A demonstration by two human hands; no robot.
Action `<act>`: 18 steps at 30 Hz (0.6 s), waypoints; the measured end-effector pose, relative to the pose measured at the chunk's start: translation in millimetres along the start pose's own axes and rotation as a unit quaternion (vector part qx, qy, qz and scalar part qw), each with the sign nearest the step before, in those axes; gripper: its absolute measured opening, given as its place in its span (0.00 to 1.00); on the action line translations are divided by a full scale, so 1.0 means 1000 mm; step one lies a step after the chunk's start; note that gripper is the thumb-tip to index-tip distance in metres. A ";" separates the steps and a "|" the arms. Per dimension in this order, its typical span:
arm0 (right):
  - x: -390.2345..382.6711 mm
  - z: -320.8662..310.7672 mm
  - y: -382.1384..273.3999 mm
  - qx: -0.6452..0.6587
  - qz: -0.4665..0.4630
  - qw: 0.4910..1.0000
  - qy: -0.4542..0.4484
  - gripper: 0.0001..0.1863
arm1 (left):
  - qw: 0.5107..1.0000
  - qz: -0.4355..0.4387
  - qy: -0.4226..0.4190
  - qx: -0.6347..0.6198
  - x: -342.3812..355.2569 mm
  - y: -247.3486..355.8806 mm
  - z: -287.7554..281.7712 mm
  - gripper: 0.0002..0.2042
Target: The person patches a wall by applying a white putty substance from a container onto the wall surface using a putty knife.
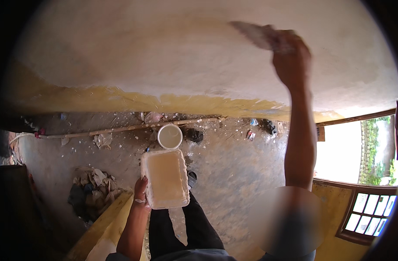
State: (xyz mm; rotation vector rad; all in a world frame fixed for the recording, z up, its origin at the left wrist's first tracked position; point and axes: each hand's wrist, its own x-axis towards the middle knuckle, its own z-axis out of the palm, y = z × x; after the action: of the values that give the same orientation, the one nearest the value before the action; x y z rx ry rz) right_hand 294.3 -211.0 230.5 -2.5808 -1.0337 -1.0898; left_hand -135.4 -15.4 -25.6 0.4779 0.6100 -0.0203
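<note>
My left hand point(140, 189) grips the side of a shallow tray point(166, 177) with a pale crusted rim and beige liquid inside. My right arm is stretched up, and my right hand point(292, 61) is closed on a blurred purplish-brown pad or rag point(257, 35), held at the pale wall point(155, 43); whether it touches cannot tell. The wall has a rough yellow band point(181, 103) along its lower part. Just beyond the tray, a white bucket point(170, 135) holding pale liquid stands on the floor.
A long pole point(99, 132) lies near the wall's base among scraps on the spattered floor point(225, 182). A rag heap point(94, 193) is beside a yellow ledge point(101, 217) at lower left. A bright doorway point(338, 148) and paned window point(364, 211) are at right.
</note>
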 end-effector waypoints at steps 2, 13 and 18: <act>-0.005 -0.058 -0.002 0.017 0.086 0.996 0.003 0.07 | 1.000 0.016 0.021 -0.009 0.000 0.006 0.007 0.36; -0.202 -0.005 -0.166 0.342 -0.169 0.915 -0.129 0.11 | 0.996 0.025 -0.027 0.077 0.070 0.055 0.047 0.29; -0.207 0.009 -0.180 0.320 -0.187 0.919 -0.135 0.13 | 0.993 0.020 -0.029 0.113 0.082 0.061 0.045 0.25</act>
State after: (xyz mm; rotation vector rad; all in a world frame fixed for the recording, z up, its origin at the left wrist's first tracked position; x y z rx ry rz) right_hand 79.7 -183.8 62.1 -2.0646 -1.6629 -0.3339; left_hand -34.3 28.8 -13.1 0.7063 0.5436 -0.0643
